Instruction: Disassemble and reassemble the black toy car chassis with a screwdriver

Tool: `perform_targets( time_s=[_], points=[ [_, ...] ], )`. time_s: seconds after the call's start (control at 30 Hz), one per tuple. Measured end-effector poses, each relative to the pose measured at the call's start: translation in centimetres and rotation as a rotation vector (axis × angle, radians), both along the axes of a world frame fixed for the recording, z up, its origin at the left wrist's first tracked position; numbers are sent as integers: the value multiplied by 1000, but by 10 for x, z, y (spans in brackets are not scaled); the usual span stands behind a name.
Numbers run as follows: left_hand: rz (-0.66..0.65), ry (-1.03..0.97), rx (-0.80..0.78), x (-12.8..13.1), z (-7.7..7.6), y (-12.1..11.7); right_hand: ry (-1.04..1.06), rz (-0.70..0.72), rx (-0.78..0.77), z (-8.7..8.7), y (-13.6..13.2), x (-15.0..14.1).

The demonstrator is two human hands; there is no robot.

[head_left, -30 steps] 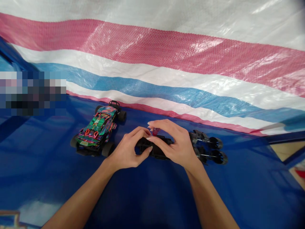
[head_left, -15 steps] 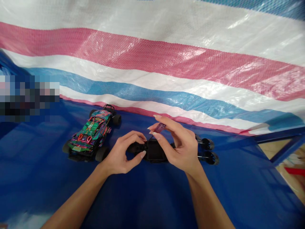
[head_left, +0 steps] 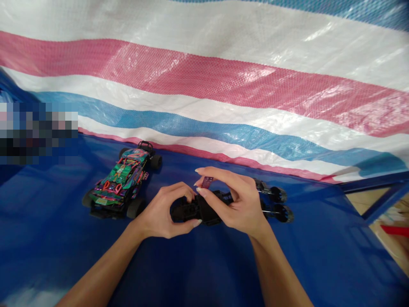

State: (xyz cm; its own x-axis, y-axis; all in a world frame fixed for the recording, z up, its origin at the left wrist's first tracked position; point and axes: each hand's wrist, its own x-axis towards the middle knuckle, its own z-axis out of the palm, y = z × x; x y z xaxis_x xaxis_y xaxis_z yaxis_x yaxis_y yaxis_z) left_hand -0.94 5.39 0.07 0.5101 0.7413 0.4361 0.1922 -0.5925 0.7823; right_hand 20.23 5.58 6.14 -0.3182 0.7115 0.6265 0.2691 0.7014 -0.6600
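A black toy car chassis lies across the blue surface in front of me, its wheel end to the right. My left hand grips its left end, fingers on the far side and thumb along the near edge. Above the chassis, my right hand pinches a small purple see-through part between thumb and fingertips. That hand covers much of the chassis's middle. Whether the purple part touches the chassis, I cannot tell. Left of my hands stands a colourful toy car with black wheels.
Behind the blue tabletop hangs a striped red, white and blue plastic sheet. A blue metal frame edges the right side. At the far left, a patch is pixelated.
My right hand has moved left and slightly down with the purple part. My left thumb and fingers have spread apart around the chassis end, and the chassis has shifted slightly.
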Motion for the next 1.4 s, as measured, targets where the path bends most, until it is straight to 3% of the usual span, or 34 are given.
perform_targets(
  time_s=[0.77, 1.17, 1.4],
  points=[
    [38, 61, 88, 1, -9, -3, -109, 92, -9, -7, 4, -3],
    [8, 17, 6, 5, -1, -6, -5, 38, 35, 8, 0, 2],
    [8, 26, 0, 3, -5, -6, -24, 63, 46, 3, 1, -2]
  ],
)
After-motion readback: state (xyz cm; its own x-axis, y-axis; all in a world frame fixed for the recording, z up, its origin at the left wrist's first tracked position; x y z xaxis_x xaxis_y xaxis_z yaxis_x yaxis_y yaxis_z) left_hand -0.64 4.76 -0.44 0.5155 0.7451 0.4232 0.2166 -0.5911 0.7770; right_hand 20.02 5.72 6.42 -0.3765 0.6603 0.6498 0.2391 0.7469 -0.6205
